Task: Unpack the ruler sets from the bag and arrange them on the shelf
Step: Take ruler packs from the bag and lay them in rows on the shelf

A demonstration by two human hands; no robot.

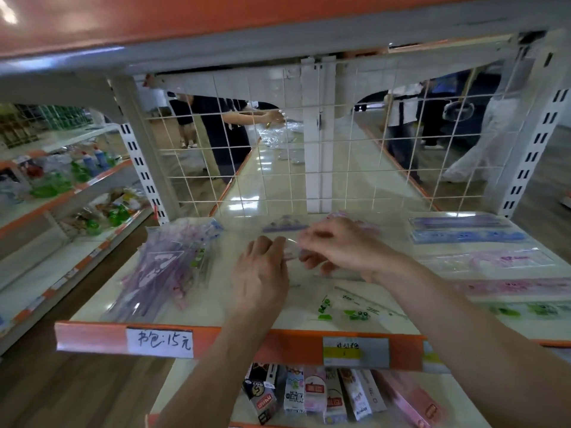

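Observation:
Both hands meet over the middle of the cream shelf [216, 307]. My left hand [262, 270] and my right hand [336, 245] pinch a clear plastic bag [292, 242] between them; the bag is blurred and its contents are hard to read. A heap of purple and pink ruler sets [167, 267] in clear sleeves lies on the shelf's left side. On the right, blue [466, 236], pink [488, 261] and green [525, 310] ruler sets lie flat in a row. A green-printed ruler set [349, 307] lies under my right forearm.
A white wire grid [247, 156] closes the shelf's back; people stand beyond it. The orange front lip [247, 341] carries price labels. Boxed goods [324, 393] fill the shelf below. Another rack with bottles [77, 174] stands at the left.

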